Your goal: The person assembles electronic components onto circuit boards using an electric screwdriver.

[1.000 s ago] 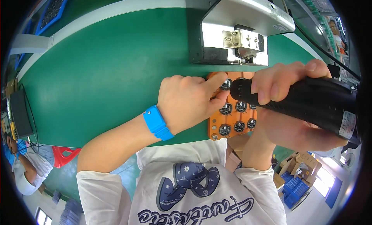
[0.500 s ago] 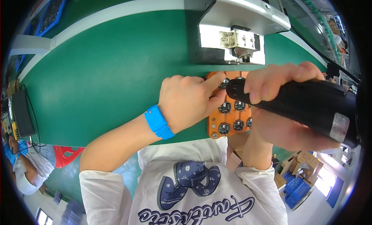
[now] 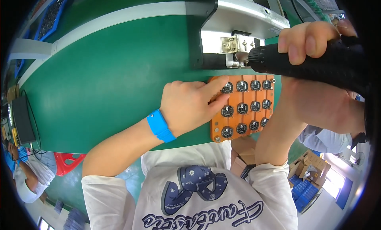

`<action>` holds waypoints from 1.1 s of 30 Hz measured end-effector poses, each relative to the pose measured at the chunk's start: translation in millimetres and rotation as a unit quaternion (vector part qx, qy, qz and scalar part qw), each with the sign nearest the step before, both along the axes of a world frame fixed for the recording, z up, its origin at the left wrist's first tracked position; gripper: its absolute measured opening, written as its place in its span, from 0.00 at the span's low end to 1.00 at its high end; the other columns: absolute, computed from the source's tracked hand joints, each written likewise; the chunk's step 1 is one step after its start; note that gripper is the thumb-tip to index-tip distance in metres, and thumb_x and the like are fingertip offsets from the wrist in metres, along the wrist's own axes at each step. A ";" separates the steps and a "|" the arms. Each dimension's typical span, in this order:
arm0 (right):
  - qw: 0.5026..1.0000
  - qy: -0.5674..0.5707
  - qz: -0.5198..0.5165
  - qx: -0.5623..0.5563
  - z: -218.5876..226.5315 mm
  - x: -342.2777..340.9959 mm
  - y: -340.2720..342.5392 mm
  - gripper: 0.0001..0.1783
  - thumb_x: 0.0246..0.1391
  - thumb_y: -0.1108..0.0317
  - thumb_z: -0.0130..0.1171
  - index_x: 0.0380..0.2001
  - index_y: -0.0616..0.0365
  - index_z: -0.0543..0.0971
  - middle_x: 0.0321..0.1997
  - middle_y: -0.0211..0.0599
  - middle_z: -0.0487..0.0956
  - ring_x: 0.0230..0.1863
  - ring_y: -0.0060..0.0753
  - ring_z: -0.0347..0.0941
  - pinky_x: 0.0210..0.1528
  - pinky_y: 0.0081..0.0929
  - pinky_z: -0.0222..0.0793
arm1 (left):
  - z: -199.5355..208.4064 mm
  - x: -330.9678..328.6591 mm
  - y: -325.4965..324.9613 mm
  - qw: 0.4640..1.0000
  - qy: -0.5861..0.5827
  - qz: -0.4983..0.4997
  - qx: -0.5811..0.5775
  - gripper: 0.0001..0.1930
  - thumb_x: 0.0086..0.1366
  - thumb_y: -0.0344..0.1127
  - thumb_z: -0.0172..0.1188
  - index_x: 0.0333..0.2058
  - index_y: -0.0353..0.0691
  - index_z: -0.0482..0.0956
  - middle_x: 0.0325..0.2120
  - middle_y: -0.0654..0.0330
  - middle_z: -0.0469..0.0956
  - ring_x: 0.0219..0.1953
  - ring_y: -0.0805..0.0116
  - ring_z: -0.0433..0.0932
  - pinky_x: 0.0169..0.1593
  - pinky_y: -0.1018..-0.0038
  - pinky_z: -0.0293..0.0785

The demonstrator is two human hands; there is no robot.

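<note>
An orange fixture [image 3: 235, 98] on the green bench holds rows of small black round circuit boards [image 3: 242, 108]. My left hand [image 3: 192, 101], with a blue wrist strap, lies at the fixture's left side. Its index finger and thumb are on either side of the top-left circuit board, and the other fingers are curled. In my right hand [image 3: 317, 99] is a thick black electric screwdriver [image 3: 309, 65], fingers wrapped round its body. Its nose points left, up at the front of the screw feeder [image 3: 232, 45], a silver and black metal unit. The feeder's outlet partly hides the bit.
The green bench top [image 3: 119, 71] spreads to the left. A pale rail runs along its back, with a blue tray of small parts [image 3: 50, 16] beyond. A black box with cables [image 3: 23, 117] stands far left, near a red stool [image 3: 68, 162]. Cardboard boxes [image 3: 311, 166] lie lower right.
My right hand has lifted the screwdriver away from the top-left circuit board, up and right to the screw feeder, uncovering the fixture's right side. My left hand has barely moved.
</note>
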State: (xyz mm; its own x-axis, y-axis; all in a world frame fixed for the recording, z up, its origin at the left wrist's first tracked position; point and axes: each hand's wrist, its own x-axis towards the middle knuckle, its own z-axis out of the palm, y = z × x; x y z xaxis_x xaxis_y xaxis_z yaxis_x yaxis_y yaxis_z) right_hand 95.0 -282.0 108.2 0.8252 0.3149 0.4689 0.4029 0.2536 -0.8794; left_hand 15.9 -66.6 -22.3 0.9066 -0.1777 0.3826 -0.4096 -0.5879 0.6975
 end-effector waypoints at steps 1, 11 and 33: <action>1.000 0.001 -0.005 0.002 0.6 -2.1 -3.3 0.55 0.53 0.17 0.49 0.62 0.58 0.68 0.32 0.37 0.74 0.26 0.34 0.71 0.33 0.37 0.68 | 2.4 -3.3 2.4 1.000 0.000 -0.001 -0.001 0.11 0.61 0.43 0.69 0.39 0.49 0.81 0.12 0.66 0.75 0.14 0.60 0.77 0.18 0.65 0.71; 0.998 0.038 -0.039 0.027 -25.3 -47.7 42.9 0.55 0.56 0.18 0.47 0.65 0.59 0.66 0.31 0.38 0.74 0.25 0.35 0.72 0.33 0.38 0.70 | 3.2 -25.1 10.3 0.993 0.032 -0.113 0.010 0.20 0.54 0.41 0.77 0.46 0.46 0.85 0.13 0.67 0.74 0.13 0.65 0.75 0.18 0.69 0.69; 0.999 0.002 -0.013 0.039 -44.4 -75.7 28.3 0.54 0.51 0.17 0.54 0.56 0.59 0.65 0.31 0.42 0.75 0.26 0.39 0.74 0.30 0.37 0.72 | 4.6 -22.1 1.5 0.993 0.045 -0.109 -0.001 0.16 0.53 0.39 0.77 0.40 0.45 0.88 0.16 0.66 0.79 0.16 0.66 0.78 0.20 0.70 0.72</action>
